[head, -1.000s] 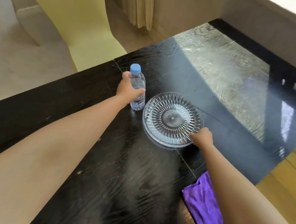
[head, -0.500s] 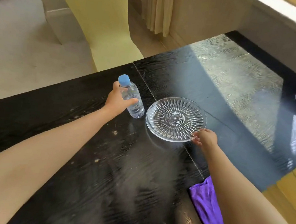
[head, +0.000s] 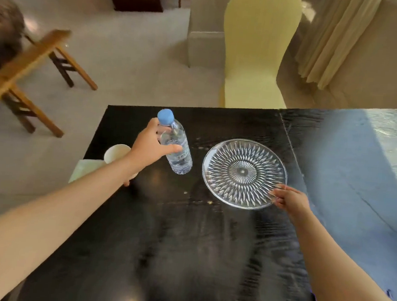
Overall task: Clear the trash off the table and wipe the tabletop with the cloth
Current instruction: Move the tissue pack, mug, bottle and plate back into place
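A clear water bottle (head: 177, 149) with a blue cap leans above the black table (head: 185, 255), held in my left hand (head: 149, 145). To its right a cut-glass plate (head: 244, 173) is tilted slightly, and my right hand (head: 289, 200) pinches its near right rim. A white paper cup (head: 116, 152) stands at the table's left edge, partly hidden behind my left forearm, with a pale napkin (head: 83, 169) beside it. A few crumbs (head: 197, 197) lie in front of the plate. Only a sliver of the purple cloth (head: 389, 294) shows at the right edge.
A yellow covered chair (head: 256, 51) stands at the table's far side. A wooden chair (head: 31, 77) is on the floor to the left. Curtains (head: 332, 37) hang at the upper right. Sunlight glares on the table's right part.
The view has swung left, bringing the cup, napkin and wooden chair in. Both hands have carried the bottle and the plate toward the table's left end. The purple cloth is almost out of view.
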Tool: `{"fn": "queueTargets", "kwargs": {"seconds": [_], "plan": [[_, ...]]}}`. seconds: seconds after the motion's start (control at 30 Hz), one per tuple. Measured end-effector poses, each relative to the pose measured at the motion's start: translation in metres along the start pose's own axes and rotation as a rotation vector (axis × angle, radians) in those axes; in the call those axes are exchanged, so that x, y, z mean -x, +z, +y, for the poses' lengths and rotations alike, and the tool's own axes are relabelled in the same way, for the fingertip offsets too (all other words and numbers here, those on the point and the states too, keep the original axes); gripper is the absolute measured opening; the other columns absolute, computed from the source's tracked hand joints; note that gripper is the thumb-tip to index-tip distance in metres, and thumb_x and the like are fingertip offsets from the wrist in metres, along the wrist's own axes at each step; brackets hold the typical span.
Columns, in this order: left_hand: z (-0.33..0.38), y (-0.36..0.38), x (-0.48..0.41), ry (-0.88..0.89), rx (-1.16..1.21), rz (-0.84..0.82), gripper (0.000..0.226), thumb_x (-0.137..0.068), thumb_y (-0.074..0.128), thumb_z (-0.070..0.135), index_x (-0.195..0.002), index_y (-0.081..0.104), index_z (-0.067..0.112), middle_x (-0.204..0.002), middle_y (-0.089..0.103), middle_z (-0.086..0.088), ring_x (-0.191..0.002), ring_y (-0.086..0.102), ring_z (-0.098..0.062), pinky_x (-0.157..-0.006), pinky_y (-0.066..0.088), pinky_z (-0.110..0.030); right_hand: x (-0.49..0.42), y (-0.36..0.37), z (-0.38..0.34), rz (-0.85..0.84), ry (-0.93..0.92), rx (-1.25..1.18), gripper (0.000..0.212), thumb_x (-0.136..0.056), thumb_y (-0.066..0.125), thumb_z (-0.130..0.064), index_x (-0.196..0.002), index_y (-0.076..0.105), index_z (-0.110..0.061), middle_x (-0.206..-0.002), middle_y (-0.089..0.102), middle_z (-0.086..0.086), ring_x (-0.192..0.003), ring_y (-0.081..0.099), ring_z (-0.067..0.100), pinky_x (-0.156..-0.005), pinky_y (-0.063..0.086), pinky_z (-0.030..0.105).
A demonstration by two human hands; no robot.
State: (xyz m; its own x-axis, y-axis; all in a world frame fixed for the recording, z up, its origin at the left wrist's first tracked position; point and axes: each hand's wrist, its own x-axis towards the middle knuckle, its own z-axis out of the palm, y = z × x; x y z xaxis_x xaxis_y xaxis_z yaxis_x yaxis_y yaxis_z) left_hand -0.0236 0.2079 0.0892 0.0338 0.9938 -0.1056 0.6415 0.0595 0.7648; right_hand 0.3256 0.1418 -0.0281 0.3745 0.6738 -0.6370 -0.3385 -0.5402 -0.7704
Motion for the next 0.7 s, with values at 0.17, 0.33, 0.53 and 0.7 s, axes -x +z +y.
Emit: {"fn": "queueTargets", "kwargs": {"seconds": [0.17, 0.33, 0.53, 0.7], "plan": [[-0.074, -0.083, 0.059, -0.201, 0.054, 0.187, 0.066, -0.070, 0.081, 0.025, -0.123, 0.042, 0.017, -0.124, 0.052, 0.009, -0.090, 0.060, -0.017, -0.081, 0.052, -0.041, 0.023, 0.106, 0.034, -0.142, 0.049, 0.082, 0.022, -0.081, 0.055, 0.015, -0.079, 0.057, -0.007, -0.040, 0.062, 0.002, -0.028, 0.044, 0.003, -0.034, 0.037, 0.011], [-0.123, -0.104, 0.098, -0.300, 0.063, 0.247, 0.069, -0.069, 0.083, 0.021, -0.126, 0.044, 0.017, -0.124, 0.058, -0.002, -0.115, 0.056, -0.018, -0.091, 0.045, -0.032, 0.038, 0.157, 0.061, -0.143, 0.073, 0.134, 0.021, -0.081, 0.056, 0.013, -0.080, 0.059, -0.008, -0.041, 0.063, -0.001, -0.027, 0.048, 0.002, -0.033, 0.041, 0.011], [-0.160, -0.114, 0.129, -0.322, 0.066, 0.214, 0.064, -0.067, 0.083, 0.024, -0.118, 0.045, 0.024, -0.118, 0.058, 0.004, -0.111, 0.057, -0.015, -0.092, 0.047, -0.033, 0.048, 0.188, 0.082, -0.155, 0.103, 0.177, 0.022, -0.079, 0.060, 0.011, -0.083, 0.060, -0.010, -0.068, 0.064, 0.009, -0.034, 0.055, 0.002, -0.039, 0.049, 0.014], [-0.183, -0.122, 0.133, -0.363, 0.085, 0.211, 0.065, -0.067, 0.083, 0.022, -0.119, 0.045, 0.019, -0.121, 0.057, 0.002, -0.112, 0.056, -0.018, -0.091, 0.046, -0.033, 0.053, 0.200, 0.093, -0.103, 0.114, 0.180, 0.021, -0.079, 0.060, 0.010, -0.082, 0.061, -0.010, -0.069, 0.064, 0.008, -0.041, 0.058, 0.006, -0.038, 0.049, 0.014]]}}
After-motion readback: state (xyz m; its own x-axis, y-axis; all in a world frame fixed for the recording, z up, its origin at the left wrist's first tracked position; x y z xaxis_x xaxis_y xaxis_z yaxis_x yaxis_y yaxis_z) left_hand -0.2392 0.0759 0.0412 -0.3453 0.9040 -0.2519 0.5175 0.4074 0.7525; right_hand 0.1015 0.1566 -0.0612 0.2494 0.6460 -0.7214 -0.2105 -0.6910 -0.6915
